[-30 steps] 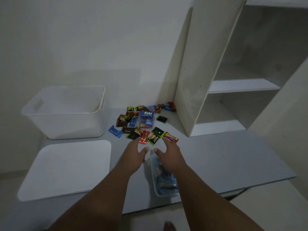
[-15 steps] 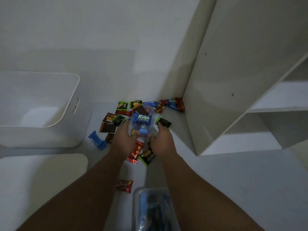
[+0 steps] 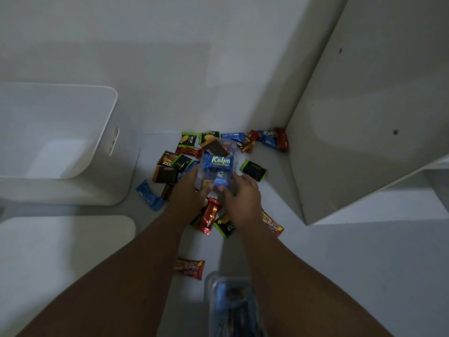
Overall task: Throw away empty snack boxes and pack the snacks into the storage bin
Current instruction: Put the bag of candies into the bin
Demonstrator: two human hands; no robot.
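A clear plastic snack box (image 3: 218, 164) holding blue Kalpa wrappers lies amid a scatter of loose snacks (image 3: 170, 166) on the grey table. My left hand (image 3: 187, 194) grips its near left side and my right hand (image 3: 243, 197) grips its near right side, fingers curled on the box. The white storage bin (image 3: 107, 122) stands open at the left, apart from both hands. A second clear snack box (image 3: 233, 305) with blue packets inside lies between my forearms at the bottom edge.
A white lid (image 3: 60, 251) lies flat at the near left. A white shelf unit (image 3: 364, 117) stands on the right, with snacks (image 3: 272, 139) against its corner. A red wrapper (image 3: 189, 268) lies alone near my left forearm. The wall runs behind.
Both hands reached forward from the near box into the snack pile and took hold of the clear Kalpa box. The camera moved closer and tilted down.
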